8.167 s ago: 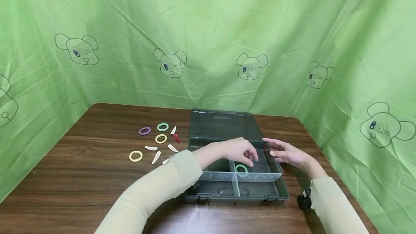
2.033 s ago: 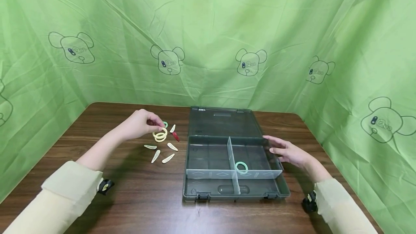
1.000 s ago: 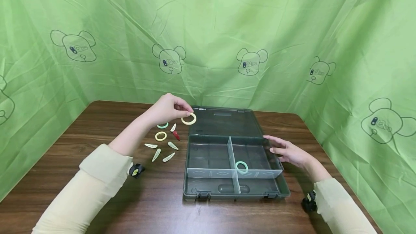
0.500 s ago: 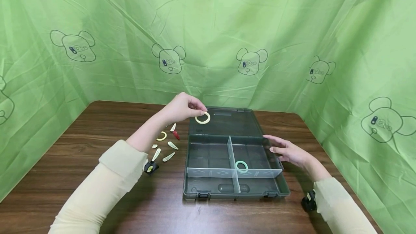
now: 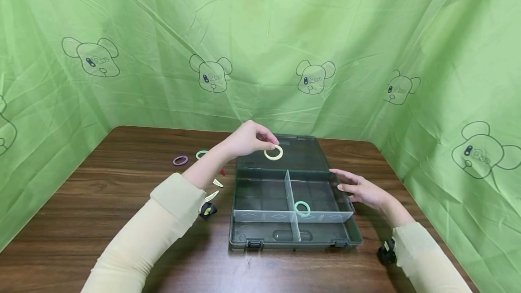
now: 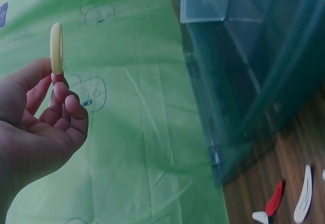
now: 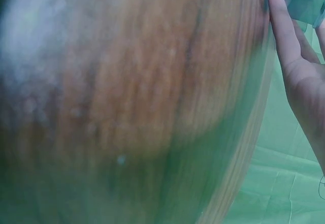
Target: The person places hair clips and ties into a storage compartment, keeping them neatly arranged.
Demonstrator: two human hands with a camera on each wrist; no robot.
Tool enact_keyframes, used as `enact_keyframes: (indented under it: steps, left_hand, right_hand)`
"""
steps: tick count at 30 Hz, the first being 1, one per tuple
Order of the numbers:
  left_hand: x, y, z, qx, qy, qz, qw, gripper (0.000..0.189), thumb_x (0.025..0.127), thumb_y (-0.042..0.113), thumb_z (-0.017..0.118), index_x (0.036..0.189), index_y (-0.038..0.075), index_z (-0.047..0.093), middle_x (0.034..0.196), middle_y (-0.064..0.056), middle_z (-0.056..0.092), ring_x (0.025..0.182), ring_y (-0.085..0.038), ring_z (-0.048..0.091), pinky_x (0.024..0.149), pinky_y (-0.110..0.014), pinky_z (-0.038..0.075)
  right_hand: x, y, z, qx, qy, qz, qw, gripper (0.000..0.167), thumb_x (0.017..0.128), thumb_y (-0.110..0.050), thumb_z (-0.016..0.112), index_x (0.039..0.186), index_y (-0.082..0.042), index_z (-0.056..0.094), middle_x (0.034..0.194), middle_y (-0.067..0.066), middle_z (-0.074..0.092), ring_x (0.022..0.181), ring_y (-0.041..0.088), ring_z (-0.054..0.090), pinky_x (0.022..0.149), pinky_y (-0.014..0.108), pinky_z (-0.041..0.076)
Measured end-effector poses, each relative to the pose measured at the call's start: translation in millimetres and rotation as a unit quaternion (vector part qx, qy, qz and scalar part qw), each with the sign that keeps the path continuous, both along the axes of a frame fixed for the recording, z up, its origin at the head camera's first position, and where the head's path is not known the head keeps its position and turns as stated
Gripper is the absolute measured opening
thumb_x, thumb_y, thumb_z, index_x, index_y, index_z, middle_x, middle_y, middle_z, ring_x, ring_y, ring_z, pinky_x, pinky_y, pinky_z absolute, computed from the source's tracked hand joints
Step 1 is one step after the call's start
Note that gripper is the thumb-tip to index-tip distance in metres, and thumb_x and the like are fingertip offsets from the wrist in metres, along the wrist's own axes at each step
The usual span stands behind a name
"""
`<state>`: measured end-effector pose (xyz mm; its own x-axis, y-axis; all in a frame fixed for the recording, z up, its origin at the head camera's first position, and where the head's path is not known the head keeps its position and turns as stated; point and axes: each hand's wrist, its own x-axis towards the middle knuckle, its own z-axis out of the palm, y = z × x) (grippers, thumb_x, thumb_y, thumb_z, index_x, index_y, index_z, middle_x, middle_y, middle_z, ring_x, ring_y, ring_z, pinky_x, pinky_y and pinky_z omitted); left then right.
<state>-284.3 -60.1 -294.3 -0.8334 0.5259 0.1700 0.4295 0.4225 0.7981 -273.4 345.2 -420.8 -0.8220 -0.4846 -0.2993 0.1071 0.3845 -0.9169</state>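
Note:
My left hand (image 5: 248,140) pinches a pale yellow hair tie (image 5: 273,158) between thumb and fingertips, raised over the open lid of a grey see-through compartment box (image 5: 260,243). In the left wrist view the hair tie (image 6: 56,49) stands edge-on above the fingertips. A mint-green hair tie (image 5: 302,215) lies in the box's right rear compartment, leaning on the divider. My right hand (image 5: 364,193) rests at the box's right side with fingers extended; in the right wrist view, the right hand (image 7: 304,76) has its fingertips at the box.
Left of the box lie a purple hair tie (image 5: 180,161), a green hair tie (image 5: 201,153) and white snap hair clips (image 5: 218,183). A red hair clip (image 6: 274,198) shows in the left wrist view. My left forearm hides other pieces. A green curtain (image 5: 260,35) surrounds the brown table (image 5: 101,171).
My left hand picked up a yellow hair tie from the left group and carried it right, over the box lid. My right hand has stayed at the box's side.

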Motion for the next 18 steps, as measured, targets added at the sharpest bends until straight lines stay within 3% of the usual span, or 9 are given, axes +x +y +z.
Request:
enact_keyframes:
  steps: [8,18]
  left_hand:
    - [-2.8,27.5,-6.2,0.015,-0.007,-0.015,0.9997,0.009,0.082,0.012,0.073,0.091,0.01,0.075,0.083,0.0,0.071,0.075,-0.01,0.06,0.069,-0.022,0.047]
    - [-5.9,56.8,-13.6,0.038,-0.027,-0.037,0.9982,0.009,0.082,0.011,0.072,0.09,0.009,0.075,0.08,0.001,0.07,0.07,-0.009,0.057,0.063,-0.021,0.046]
  right_hand:
    - [0.9,-0.5,-1.6,-0.015,-0.004,0.0,0.9999,0.06,0.097,-0.022,0.053,0.15,-0.026,0.025,0.155,0.01,0.017,0.138,0.034,0.025,0.093,0.045,0.046]
    - [-0.5,-1.1,-0.7,-0.041,-0.009,0.006,0.9991,0.06,0.098,-0.016,0.051,0.15,-0.02,0.023,0.152,0.017,0.026,0.126,0.015,0.044,0.09,0.044,0.048]
